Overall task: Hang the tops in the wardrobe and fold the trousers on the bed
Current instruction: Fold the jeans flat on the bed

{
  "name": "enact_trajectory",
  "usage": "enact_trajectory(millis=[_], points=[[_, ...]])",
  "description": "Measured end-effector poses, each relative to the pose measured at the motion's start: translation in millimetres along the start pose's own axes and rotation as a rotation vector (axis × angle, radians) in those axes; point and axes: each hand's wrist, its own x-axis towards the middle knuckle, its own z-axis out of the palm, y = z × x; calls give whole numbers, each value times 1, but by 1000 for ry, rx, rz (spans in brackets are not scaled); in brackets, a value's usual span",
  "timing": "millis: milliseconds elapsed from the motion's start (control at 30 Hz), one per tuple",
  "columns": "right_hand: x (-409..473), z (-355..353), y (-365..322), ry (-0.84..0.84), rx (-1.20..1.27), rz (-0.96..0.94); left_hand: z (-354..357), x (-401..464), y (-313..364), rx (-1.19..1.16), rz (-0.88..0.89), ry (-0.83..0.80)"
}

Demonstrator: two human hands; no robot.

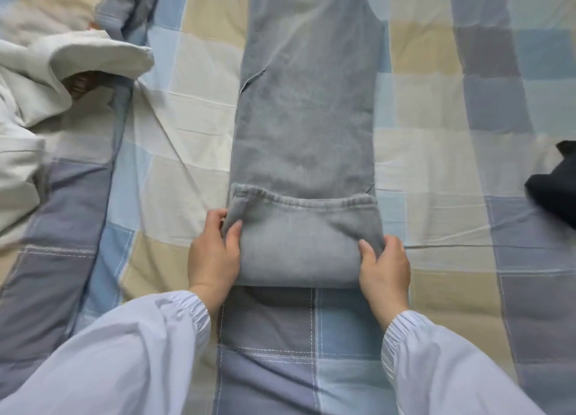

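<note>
Step in hand: folding the trousers. Grey jeans (304,109) lay lengthwise on the bed (193,128), legs stacked, a back pocket just visible at the far end. The hem end had been turned over onto the legs, so the first fold sat nearest the person.

Left hand (215,252) gripped the left edge of the fold, thumb on top, fingers tucked under the cloth. Right hand (385,268) clamped the right edge the same way, thumb pressing the upper layer. Both hands held cloth; neither was free.

Judgement: trousers part under way, one fold made, most of the length not yet folded. The next move likely called for carrying or rolling this fold further up toward the waist, both edges kept level so the layers stayed square, then pressing flat.

Tops: a white garment (62,72) lay bunched at the left of the bed, not yet hung. A dark garment (554,184) sat at the right edge, type unclear.

Containers: none in view. The wardrobe was out of frame, so its contents could not be told.
</note>
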Motion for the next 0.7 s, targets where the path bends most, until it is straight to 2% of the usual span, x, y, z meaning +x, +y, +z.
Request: enact_trajectory(millis=[100, 167, 233, 267, 333, 400, 433, 467, 500, 600, 700], points=[[12, 4, -14, 116, 108, -5, 10, 21, 13, -89, -10, 95], [22, 8, -11, 37, 135, 43, 20, 36, 11, -51, -106, 42], [24, 10, -5, -29, -45, 29, 25, 43, 2, 55, -160, -20], [18, 9, -2, -21, -202, -71, 23, 40, -3, 119, -104, -28], [-1, 8, 4, 5, -433, -412, 17, 23, -13, 340, 235, -25], [-19, 11, 15, -96, -606, -653, 15, 0, -28, 573, 665, -139], [-22, 12, 21, -196, -695, -704, 14, -6, -38, 676, 824, -230], [-21, 14, 25, -264, -773, -719, 11, -9, -46, 753, 900, -300], [-16, 17, 29, -281, -805, -712, 11, -6, -55, 781, 919, -335], [4, 11, 23, -228, -755, -698, 3, 11, -54, 819, 888, -300], [4, -9, 8, -293, -730, -646, -7, 14, -29, 821, 853, -311]])
